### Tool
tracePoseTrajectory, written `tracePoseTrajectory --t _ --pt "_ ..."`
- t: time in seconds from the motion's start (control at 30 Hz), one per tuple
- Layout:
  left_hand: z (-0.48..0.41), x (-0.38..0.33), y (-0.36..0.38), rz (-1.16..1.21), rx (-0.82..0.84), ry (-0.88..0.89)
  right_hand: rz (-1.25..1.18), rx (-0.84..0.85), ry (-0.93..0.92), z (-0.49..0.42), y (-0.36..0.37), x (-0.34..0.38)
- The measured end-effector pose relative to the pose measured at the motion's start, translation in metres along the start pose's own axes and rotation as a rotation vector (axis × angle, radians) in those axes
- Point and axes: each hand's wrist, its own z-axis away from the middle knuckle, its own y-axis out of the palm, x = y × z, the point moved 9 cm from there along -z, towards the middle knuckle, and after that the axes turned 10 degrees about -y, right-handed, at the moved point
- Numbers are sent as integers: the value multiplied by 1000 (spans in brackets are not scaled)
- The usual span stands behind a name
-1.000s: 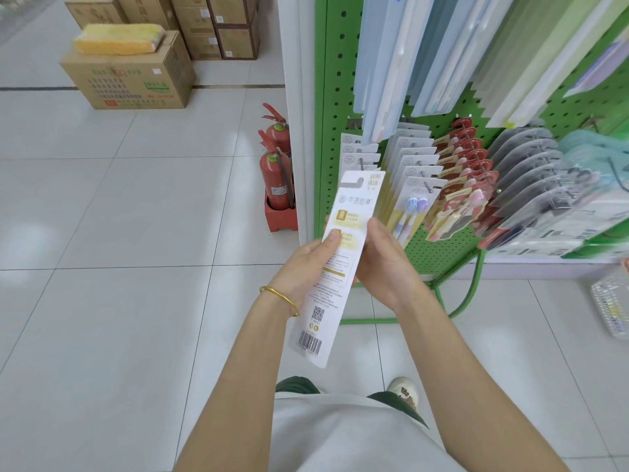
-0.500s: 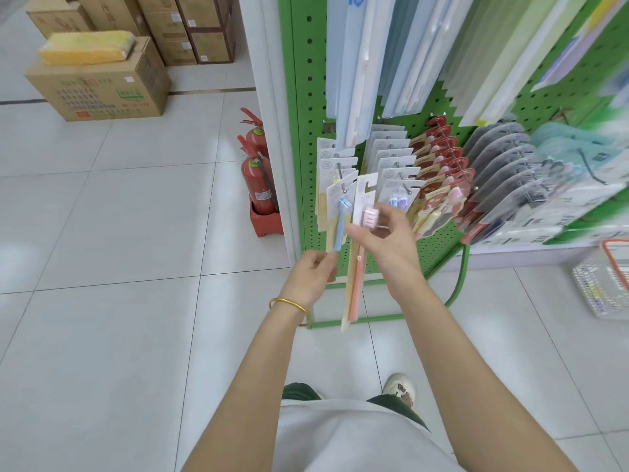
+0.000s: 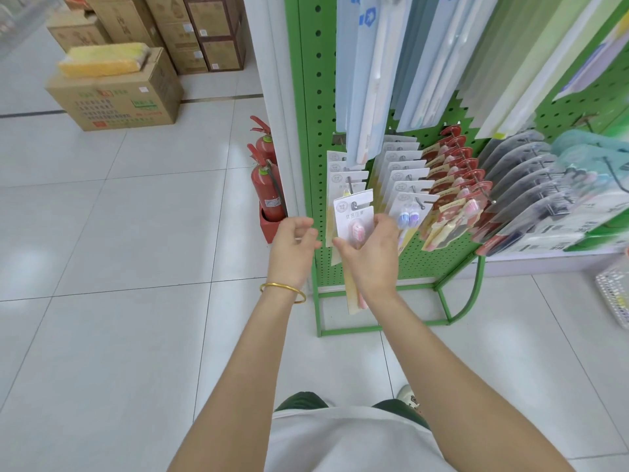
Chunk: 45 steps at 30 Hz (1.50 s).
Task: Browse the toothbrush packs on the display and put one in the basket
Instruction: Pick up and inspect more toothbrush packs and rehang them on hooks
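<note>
Already the right hand (image 3: 371, 257) has shifted its grip: half a second ago it pinched the toothbrush pack (image 3: 354, 219) near the top and held it edge-on; now it clasps the pack lower down, thumb at the left edge and fingers (image 3: 386, 221) curled at the right edge, with the printed front and pink brush head facing the camera; the pack's hang hole appears to sit on the front of the leftmost peg (image 3: 354, 205) of the green pegboard display (image 3: 316, 131), at the head of its row (a second ago it lay across both hands, barcode side up). The left hand (image 3: 292, 247), which then steadied the pack's lower part, has let go and hovers just left of it, fingers loosely curled, holding nothing; a gold bangle (image 3: 282, 290) circles that wrist; both forearms reach forward, backs of the hands toward the camera. Just right of the held pack hangs a row fronted by a pack with blue and purple brush heads (image 3: 408, 214); beyond it, a row of red-topped packs (image 3: 456, 172). At the right edge a white mesh basket (image 3: 612, 294) stands on the floor, cut off by the frame; its contents cannot be made out. Two red fire extinguishers (image 3: 267, 192) stand left of the display; a cardboard box (image 3: 115, 100) sits farther off.
</note>
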Motion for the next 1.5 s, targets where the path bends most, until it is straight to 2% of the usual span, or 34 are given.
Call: tracePoseTrajectory --t 0.17,0.3,0.47,0.63,1.2,1.37,1.5 --pt "-26 -60 4 -230 -66 272 48 -5 7 -11 11 -1" --pt "-44 -91 21 -466 -48 402 66 26 29 -18 16 0" --pt "-54 -99 39 -658 -11 471 83 78 52 -20 17 -1" --pt "-63 -93 43 -711 -15 437 108 102 56 -19 12 -2" --pt "-57 -77 19 -458 -127 383 82 155 65 -5 6 -9" --pt "-45 -50 -9 -244 -179 273 80 152 89 10 2 -12" --pt "-34 -19 -32 -131 -243 156 55 231 150 30 10 -22"
